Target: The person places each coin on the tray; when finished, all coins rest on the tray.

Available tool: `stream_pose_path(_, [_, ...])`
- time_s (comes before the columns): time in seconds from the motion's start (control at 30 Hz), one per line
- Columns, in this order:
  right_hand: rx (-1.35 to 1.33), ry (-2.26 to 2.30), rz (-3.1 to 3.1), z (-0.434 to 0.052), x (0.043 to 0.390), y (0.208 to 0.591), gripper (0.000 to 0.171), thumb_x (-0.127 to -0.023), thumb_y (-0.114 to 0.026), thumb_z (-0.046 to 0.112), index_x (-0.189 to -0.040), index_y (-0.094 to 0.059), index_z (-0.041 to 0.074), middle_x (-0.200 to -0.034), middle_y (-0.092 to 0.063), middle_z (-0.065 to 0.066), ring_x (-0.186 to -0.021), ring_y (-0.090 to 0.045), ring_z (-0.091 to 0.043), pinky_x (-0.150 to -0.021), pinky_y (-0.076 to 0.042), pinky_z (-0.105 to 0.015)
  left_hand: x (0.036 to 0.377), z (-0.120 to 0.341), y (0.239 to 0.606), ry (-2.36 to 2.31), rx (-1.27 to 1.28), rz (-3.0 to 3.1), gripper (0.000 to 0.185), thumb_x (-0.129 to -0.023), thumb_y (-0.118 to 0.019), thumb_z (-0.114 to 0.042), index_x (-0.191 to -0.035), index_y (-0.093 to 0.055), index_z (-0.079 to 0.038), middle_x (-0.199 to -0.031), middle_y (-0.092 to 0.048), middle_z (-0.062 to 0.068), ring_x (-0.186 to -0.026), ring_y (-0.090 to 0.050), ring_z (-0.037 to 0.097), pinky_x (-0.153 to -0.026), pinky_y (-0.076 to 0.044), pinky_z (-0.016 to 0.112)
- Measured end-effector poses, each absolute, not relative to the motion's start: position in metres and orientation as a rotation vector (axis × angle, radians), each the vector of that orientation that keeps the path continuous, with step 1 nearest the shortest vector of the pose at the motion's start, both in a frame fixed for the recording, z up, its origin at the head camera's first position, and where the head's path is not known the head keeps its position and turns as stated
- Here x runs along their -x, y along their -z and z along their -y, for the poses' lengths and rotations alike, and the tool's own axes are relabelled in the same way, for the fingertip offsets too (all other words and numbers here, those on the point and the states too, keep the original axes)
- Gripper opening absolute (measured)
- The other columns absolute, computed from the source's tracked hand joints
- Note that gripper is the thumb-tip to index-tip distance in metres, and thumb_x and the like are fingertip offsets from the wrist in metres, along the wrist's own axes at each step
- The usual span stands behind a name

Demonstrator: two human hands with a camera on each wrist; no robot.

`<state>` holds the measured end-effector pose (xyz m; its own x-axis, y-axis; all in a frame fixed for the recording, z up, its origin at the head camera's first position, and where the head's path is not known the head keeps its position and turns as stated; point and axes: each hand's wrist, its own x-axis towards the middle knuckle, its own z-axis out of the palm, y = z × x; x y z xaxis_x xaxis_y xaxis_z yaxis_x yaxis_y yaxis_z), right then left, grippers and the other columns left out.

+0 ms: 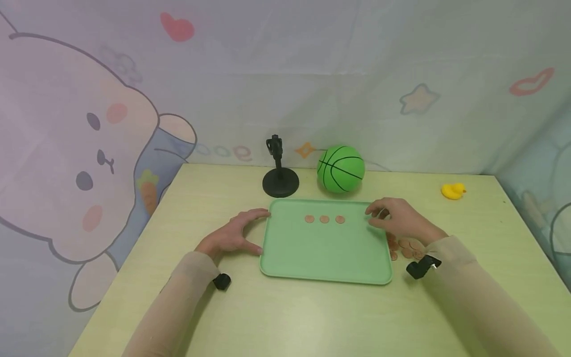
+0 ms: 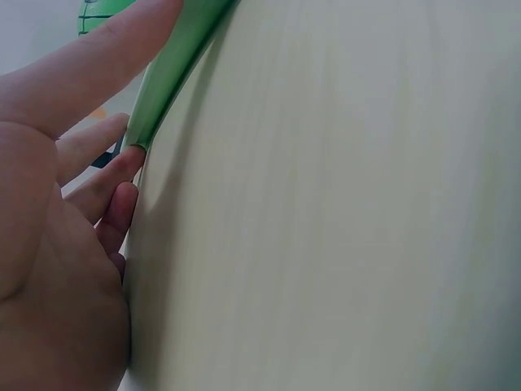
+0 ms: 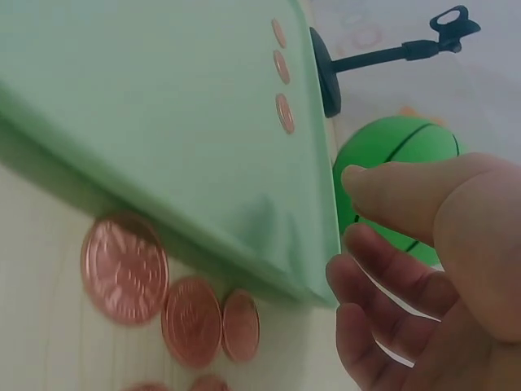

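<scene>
A green tray (image 1: 325, 255) lies on the table with three copper coins (image 1: 324, 219) in a row near its far edge. At the tray's left side, my left hand (image 1: 234, 233) spreads thumb and fingers along the rim; in the left wrist view its fingertips are right at the green edge. My right hand (image 1: 394, 218) hovers over the tray's right edge, fingers loosely bent. A gap shows between thumb and forefinger in the right wrist view, with no coin visible there. Several more copper coins (image 3: 126, 267) lie on the table just outside the tray, beneath my right wrist.
Behind the tray stand a black microphone stand (image 1: 280, 182) and a green ball (image 1: 341, 169) with black lines. A yellow toy duck (image 1: 453, 191) sits at the back right. A printed cloth (image 1: 285, 74) hangs along the table's (image 1: 276, 317) far edge.
</scene>
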<state>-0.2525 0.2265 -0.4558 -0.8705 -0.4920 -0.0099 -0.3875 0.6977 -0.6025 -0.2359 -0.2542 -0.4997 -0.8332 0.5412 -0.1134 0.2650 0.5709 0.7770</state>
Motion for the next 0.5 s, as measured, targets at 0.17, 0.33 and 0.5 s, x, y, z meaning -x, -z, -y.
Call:
stream_pose_path(0.17, [0.730, 0.898, -2.768, -0.242, 0.248, 0.451, 0.022, -0.097, -0.075, 0.013, -0.117, -0.075, 0.006, -0.103, -0.073, -0.002, -0.094, -0.069, -0.020, -0.084, -0.058, -0.041, 0.237, 0.254, 0.500, -1.131, -0.673, -2.475, 0.102, -0.073, -0.098, -0.029, -0.159, -0.045, -0.025, -0.170, -0.034, 0.002, -0.158, -0.022, 0.032, -0.127, -0.013, 0.064])
stream_pose_path(0.33, [0.708, 0.895, -2.784, -0.254, 0.246, 0.450, 0.021, -0.097, -0.075, 0.014, -0.116, -0.076, 0.005, -0.103, -0.073, -0.003, -0.093, -0.069, -0.021, -0.083, -0.058, -0.038, 0.236, 0.254, 0.499, -1.134, -0.659, -2.470, 0.102, -0.073, -0.098, -0.029, -0.159, -0.045, -0.026, -0.170, -0.032, 0.002, -0.159, -0.020, 0.032, -0.127, -0.012, 0.065])
stream_pose_path(0.5, [0.684, 0.867, -2.792, -0.265, 0.244, 0.455, 0.017, -0.097, -0.075, 0.013, -0.113, -0.077, 0.007, -0.101, -0.074, -0.001, -0.092, -0.068, -0.020, -0.083, -0.058, -0.041, 0.237, 0.254, 0.500, -1.137, -0.664, -2.466, 0.101, -0.073, -0.098, -0.028, -0.159, -0.045, -0.025, -0.170, -0.032, 0.002, -0.159, -0.020, 0.033, -0.127, -0.012, 0.065])
